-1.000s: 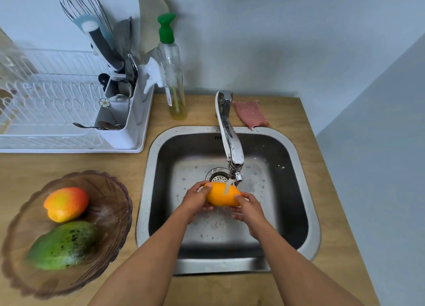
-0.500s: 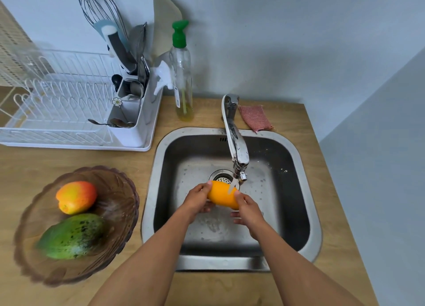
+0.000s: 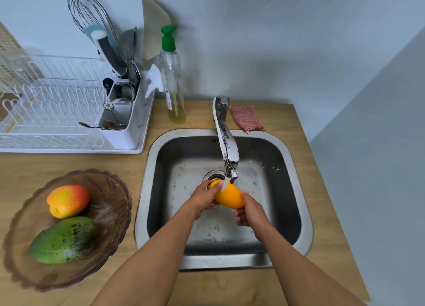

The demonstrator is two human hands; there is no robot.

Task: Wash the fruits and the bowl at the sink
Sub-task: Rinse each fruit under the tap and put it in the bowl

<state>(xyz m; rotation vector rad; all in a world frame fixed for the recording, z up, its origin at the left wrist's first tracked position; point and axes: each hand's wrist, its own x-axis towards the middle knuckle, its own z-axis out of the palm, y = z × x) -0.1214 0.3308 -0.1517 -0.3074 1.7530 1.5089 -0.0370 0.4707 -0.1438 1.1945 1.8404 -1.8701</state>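
A pale wood-grain counter (image 3: 230, 289) is filling the near view, carrying a scalloped brown glass bowl (image 3: 110, 241) with a green mango (image 3: 63, 239) and a red-orange mango (image 3: 67, 200). Over the rounded steel sink (image 3: 299, 213), the left hand (image 3: 204, 199) and right hand (image 3: 249, 211) are each keeping a closed grip on a smooth yellow mango (image 3: 230, 196) under the chrome faucet (image 3: 227, 142), water running. Beyond, a white wire dish rack (image 3: 53, 103) is standing against a plain grey wall.

Both bare forearms reach forward over the sink (image 3: 299, 243); the left hand (image 3: 204, 196) and right hand (image 3: 249, 210) cup an orange fruit (image 3: 230, 196) between them.
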